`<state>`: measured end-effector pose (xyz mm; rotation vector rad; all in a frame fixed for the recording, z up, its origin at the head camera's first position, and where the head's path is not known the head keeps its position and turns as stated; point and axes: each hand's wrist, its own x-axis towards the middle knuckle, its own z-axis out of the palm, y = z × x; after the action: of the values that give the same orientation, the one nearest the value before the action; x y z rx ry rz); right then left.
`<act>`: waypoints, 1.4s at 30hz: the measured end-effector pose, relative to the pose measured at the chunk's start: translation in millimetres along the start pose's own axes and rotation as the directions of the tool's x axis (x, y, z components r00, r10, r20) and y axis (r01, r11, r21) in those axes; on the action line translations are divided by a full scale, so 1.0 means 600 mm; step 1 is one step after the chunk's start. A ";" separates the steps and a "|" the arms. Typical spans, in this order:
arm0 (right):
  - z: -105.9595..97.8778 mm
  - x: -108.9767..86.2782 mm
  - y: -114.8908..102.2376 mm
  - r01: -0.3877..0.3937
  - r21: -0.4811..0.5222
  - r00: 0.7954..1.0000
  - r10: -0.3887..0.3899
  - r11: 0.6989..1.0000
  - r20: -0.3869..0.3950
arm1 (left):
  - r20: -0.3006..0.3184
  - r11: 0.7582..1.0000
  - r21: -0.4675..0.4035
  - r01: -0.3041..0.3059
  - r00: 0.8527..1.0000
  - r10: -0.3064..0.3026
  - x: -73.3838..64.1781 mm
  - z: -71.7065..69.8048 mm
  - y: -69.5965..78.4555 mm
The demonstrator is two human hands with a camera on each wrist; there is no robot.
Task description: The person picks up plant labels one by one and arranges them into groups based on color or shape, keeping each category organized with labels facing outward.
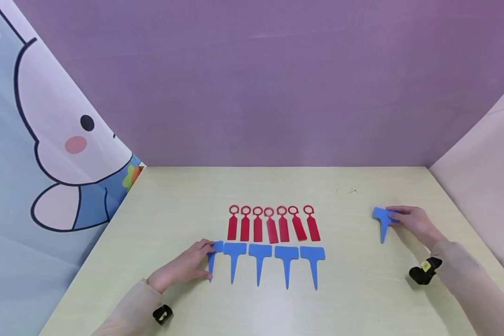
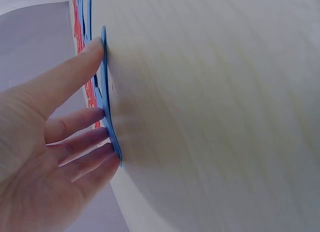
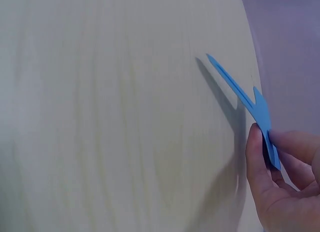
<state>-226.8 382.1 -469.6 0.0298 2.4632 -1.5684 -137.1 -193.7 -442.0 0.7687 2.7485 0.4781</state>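
Note:
My right hand (image 1: 411, 223) pinches a blue T-shaped plant label (image 1: 384, 223) by one end of its head, thumb on one side and fingers on the other. In the right wrist view this label (image 3: 255, 106) is held off the table, its shadow beside it and its stem pointing away. My left hand (image 1: 185, 266) touches the leftmost blue label (image 1: 211, 261) of a row on the table. Seen from the left wrist, the thumb lies near one end of that label (image 2: 106, 86) and the fairly straight fingers reach along to the other, partly covering it.
Right of the left hand, several more blue labels (image 1: 260, 252) lie side by side, stems toward me. Behind them is a row of red ring-ended tags (image 1: 257, 228). The pale wooden table (image 1: 185, 191) meets a purple backdrop (image 1: 252, 93) and a cartoon-printed cloth (image 1: 8, 261) at left.

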 end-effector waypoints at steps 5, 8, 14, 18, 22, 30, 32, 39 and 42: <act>0.009 -0.002 -0.007 -0.003 0.032 1.000 0.002 0.999 0.018 | -0.004 1.000 0.004 -0.012 1.000 0.012 0.001 0.001 -0.001; 0.014 -0.003 -0.013 0.004 0.067 0.999 -0.007 0.998 0.038 | -0.002 1.000 -0.002 -0.007 1.000 0.007 0.000 0.001 -0.001; 0.026 -0.007 -0.023 -0.006 0.224 0.998 -0.007 0.975 0.060 | 0.002 1.000 -0.010 0.010 1.000 -0.010 -0.002 0.001 -0.001; 0.034 -0.010 -0.030 -0.015 0.278 0.997 -0.007 0.960 0.079 | 0.000 1.000 -0.012 0.010 1.000 -0.010 -0.001 0.001 -0.001; 0.042 -0.011 -0.035 -0.032 0.254 0.996 0.009 0.967 0.091 | 0.001 1.000 -0.012 0.013 1.000 -0.013 0.000 0.001 0.000; 0.059 -0.015 -0.044 -0.042 0.195 0.991 0.016 0.980 0.133 | -0.004 1.000 -0.016 0.004 1.000 -0.004 -0.001 0.001 -0.001; 0.062 -0.015 -0.046 -0.041 0.199 0.990 0.013 0.979 0.140 | -0.001 1.000 -0.016 0.008 1.000 -0.008 -0.001 0.002 -0.001; 0.077 -0.018 -0.057 -0.034 0.234 0.986 -0.006 0.972 0.167 | -0.001 1.000 -0.017 0.014 1.000 -0.014 0.000 0.003 -0.001; 0.083 -0.020 -0.062 -0.034 0.209 0.983 -0.005 0.977 0.183 | -0.004 1.000 -0.010 0.011 1.000 -0.011 0.001 0.002 -0.001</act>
<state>-211.3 322.4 -454.3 -0.0586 2.1458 -1.7376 -137.4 -193.7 -443.8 0.7507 2.7501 0.4912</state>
